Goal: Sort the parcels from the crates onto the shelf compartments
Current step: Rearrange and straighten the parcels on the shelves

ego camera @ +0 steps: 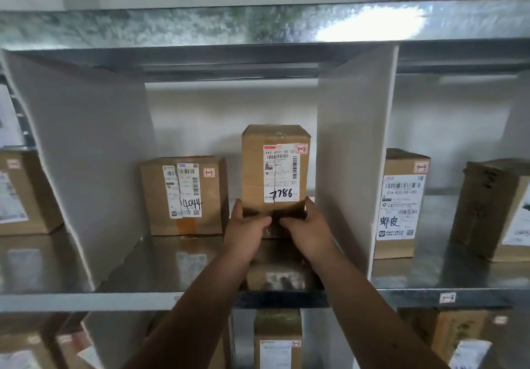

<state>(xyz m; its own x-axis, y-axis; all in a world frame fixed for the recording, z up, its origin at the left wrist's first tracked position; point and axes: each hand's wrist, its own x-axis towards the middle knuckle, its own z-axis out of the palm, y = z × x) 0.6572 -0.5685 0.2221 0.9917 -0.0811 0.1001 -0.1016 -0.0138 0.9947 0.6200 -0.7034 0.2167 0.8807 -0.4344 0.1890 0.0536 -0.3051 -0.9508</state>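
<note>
fingers of both hands curled round the lower corners of an upright cardboard parcel, thumbs across its front face; left hand on the lower left corner, right hand on the lower right, both gripping. parcel: tall brown box, white shipping label on the front with "7786" handwritten at the bottom, small red-bordered tag marked "1-2" at the label's upper right. location: middle compartment of the metal shelf, right half, base at or just above the shelf floor; contact with the floor cannot be told. to its left, same compartment: squat cardboard box, label with "4044" handwritten, also tagged "1-2"; a narrow gap separates the two. white divider panels close the compartment on both sides. right-hand compartment: tall box tagged "1-3" just beside the divider, and a darker box further right. left-hand compartment: one box, partly cut off. lower tier: more labelled boxes, blurred.
</note>
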